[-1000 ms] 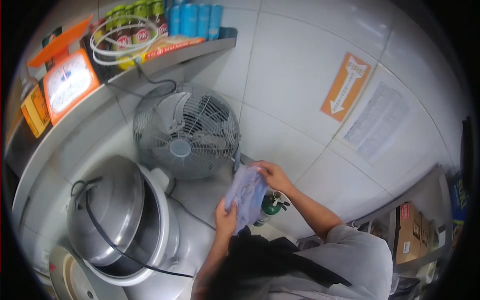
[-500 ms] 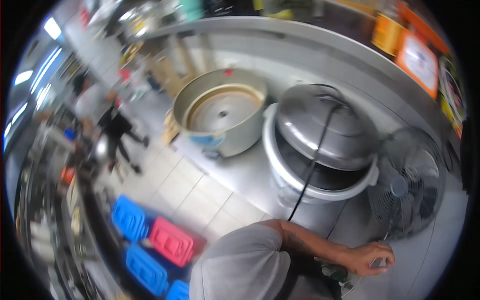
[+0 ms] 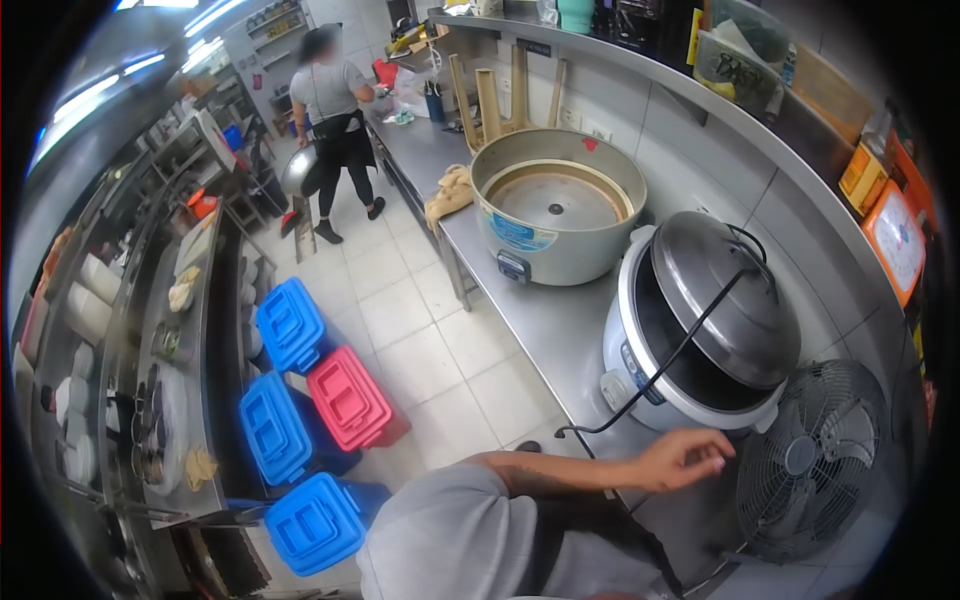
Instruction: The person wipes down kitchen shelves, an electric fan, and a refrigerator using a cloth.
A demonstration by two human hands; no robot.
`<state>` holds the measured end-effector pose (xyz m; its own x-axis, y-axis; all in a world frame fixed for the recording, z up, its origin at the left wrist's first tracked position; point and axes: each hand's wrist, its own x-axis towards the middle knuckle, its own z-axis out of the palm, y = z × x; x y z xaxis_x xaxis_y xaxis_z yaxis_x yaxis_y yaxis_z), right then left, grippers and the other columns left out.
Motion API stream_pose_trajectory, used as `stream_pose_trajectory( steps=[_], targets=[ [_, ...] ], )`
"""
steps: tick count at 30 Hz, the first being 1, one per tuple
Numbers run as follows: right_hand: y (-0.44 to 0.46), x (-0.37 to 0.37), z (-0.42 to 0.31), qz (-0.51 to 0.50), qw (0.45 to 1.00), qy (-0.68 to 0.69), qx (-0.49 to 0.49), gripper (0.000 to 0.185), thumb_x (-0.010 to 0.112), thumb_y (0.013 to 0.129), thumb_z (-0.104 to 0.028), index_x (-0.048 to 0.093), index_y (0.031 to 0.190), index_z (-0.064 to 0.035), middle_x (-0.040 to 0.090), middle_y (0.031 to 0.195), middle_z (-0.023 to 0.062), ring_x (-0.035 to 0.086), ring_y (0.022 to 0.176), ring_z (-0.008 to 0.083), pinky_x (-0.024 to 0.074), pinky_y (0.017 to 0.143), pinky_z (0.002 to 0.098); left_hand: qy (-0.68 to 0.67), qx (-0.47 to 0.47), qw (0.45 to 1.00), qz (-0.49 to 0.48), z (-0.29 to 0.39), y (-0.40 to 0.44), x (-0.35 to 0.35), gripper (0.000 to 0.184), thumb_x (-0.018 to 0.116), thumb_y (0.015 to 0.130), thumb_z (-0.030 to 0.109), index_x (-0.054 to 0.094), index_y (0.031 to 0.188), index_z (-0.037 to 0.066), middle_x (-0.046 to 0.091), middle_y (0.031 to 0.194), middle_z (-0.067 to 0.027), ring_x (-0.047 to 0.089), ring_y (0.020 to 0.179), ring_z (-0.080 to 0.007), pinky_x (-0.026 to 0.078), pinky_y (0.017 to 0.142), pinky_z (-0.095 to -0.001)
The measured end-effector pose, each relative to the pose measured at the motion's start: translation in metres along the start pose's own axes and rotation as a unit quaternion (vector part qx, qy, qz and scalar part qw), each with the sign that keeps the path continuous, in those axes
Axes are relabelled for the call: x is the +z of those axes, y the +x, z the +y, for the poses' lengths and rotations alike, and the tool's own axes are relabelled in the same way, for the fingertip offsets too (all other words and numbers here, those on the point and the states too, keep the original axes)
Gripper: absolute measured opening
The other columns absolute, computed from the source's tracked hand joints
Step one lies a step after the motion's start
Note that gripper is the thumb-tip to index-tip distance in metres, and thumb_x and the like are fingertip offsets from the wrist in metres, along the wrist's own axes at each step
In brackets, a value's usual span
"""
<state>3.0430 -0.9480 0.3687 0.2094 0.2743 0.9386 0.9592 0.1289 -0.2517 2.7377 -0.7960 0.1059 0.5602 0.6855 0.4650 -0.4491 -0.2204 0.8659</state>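
My left hand [image 3: 688,460] is in front of the rice cooker [image 3: 640,370], over the steel counter [image 3: 555,335]. Its fingers are loosely bent and somewhat apart, and nothing shows in them. A domed metal lid [image 3: 725,300] leans tilted in the cooker's opening, with a black cable across it. The grey fan [image 3: 800,455] stands just right of the hand. My right hand is not visible; only a sliver of skin shows at the bottom edge. The purple cloth is out of sight.
A wide open pot [image 3: 560,240] sits farther along the counter beside a beige cloth [image 3: 450,195]. Blue bins [image 3: 315,525] and a red bin [image 3: 350,398] stand on the floor. A person [image 3: 335,110] stands at the far counter holding a metal pan. An orange scale [image 3: 893,240] is on the shelf.
The view has swung left, bringing the bins, open pot and person into sight. The purple cloth held in both hands earlier is gone from view, as is my right hand.
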Motion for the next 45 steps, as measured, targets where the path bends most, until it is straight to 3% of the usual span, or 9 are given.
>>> stream_pose_trajectory(
  steps=[4,9,15,17,22,28,31,35,45],
  targets=[
    [-0.038,0.109,-0.028,-0.212,0.953,0.216,-0.018,0.04,0.048,0.106,-0.024,0.06,0.131,0.0055,0.064,0.129,0.0155,0.062,0.116,0.028,0.0482,0.103,0.0401,0.044,-0.061,0.997,0.012,0.015,-0.019,-0.048,0.02,0.066,0.093,0.01,0.066,0.112,0.002,0.069,0.088,-0.0082,0.068,0.075,-0.0156,0.052,0.071,-0.0305],
    [-0.129,0.261,-0.115,-0.312,0.855,0.391,0.135,0.032,0.052,0.101,-0.007,0.064,0.129,0.0034,0.07,0.118,0.0132,0.063,0.112,0.0186,0.0445,0.101,0.0314,0.298,0.223,0.903,-0.216,0.053,-0.033,-0.072,0.03,0.069,0.068,0.013,0.06,0.095,0.005,0.06,0.083,-0.0105,0.062,0.075,-0.0293,0.047,0.066,-0.0391],
    [-0.164,0.383,-0.236,-0.397,0.773,0.476,0.135,0.033,0.053,0.106,-0.014,0.062,0.13,0.006,0.069,0.119,0.0116,0.061,0.109,0.0156,0.0432,0.1,0.0282,0.344,0.289,0.863,-0.232,0.071,-0.068,-0.151,0.028,0.068,0.071,0.009,0.057,0.096,0.006,0.056,0.084,-0.0096,0.061,0.072,-0.0263,0.045,0.062,-0.0365],
    [-0.173,0.435,-0.285,-0.457,0.725,0.498,0.13,0.033,0.057,0.104,-0.016,0.063,0.128,0.0052,0.068,0.117,0.0089,0.061,0.106,0.0157,0.0443,0.096,0.0283,0.136,0.086,0.985,0.06,0.109,-0.086,-0.216,0.019,0.063,0.08,0.001,0.056,0.097,0.004,0.054,0.083,-0.0087,0.057,0.067,-0.0199,0.045,0.062,-0.0298],
    [-0.225,0.565,-0.429,-0.428,0.813,0.392,0.047,0.027,0.06,0.101,-0.02,0.067,0.116,0.0012,0.065,0.101,0.0131,0.063,0.097,0.0278,0.0474,0.09,0.033,0.247,0.066,0.853,0.455,0.143,-0.167,-0.446,0.012,0.062,0.091,0.003,0.056,0.101,0.003,0.058,0.086,-0.0053,0.054,0.068,-0.0096,0.042,0.061,-0.0238],
    [-0.259,0.646,-0.576,-0.677,0.53,0.501,0.103,0.029,0.06,0.103,-0.026,0.066,0.105,0.0029,0.062,0.076,0.0123,0.059,0.069,0.0247,0.0495,0.069,0.0367,0.46,-0.034,0.789,0.405,0.182,-0.196,-0.579,0.046,0.073,0.093,0.017,0.056,0.132,0.001,0.065,0.11,-0.0085,0.061,0.102,-0.0149,0.049,0.087,-0.0303],
    [-0.273,0.715,-0.62,-0.633,0.64,0.425,-0.094,0.03,0.058,0.104,-0.027,0.067,0.105,0.0018,0.068,0.079,0.0124,0.061,0.067,0.0214,0.0496,0.066,0.0345,0.039,-0.112,0.912,0.394,0.14,-0.218,-0.646,0.052,0.067,0.099,0.019,0.049,0.144,0.0,0.064,0.125,-0.0095,0.06,0.113,-0.0158,0.046,0.102,-0.0324],
    [-0.304,0.798,-0.645,-0.687,0.564,0.432,0.154,0.033,0.056,0.104,-0.029,0.07,0.11,0.001,0.075,0.092,0.0103,0.073,0.08,0.0184,0.0549,0.074,0.0331,0.07,-0.168,0.868,0.462,0.11,-0.247,-0.716,0.045,0.06,0.103,0.017,0.048,0.144,0.001,0.067,0.118,-0.0076,0.062,0.106,-0.0128,0.05,0.093,-0.0285],
    [-0.382,1.029,-0.727,-0.729,0.48,0.439,0.211,0.036,0.064,0.1,-0.032,0.067,0.119,-0.0016,0.075,0.098,0.0109,0.073,0.076,0.018,0.0558,0.072,0.0323,0.015,-0.303,0.722,0.622,0.139,-0.254,-0.923,0.047,0.073,0.095,0.027,0.056,0.128,-0.001,0.07,0.1,-0.0089,0.068,0.083,-0.0166,0.056,0.074,-0.032]
  ],
)
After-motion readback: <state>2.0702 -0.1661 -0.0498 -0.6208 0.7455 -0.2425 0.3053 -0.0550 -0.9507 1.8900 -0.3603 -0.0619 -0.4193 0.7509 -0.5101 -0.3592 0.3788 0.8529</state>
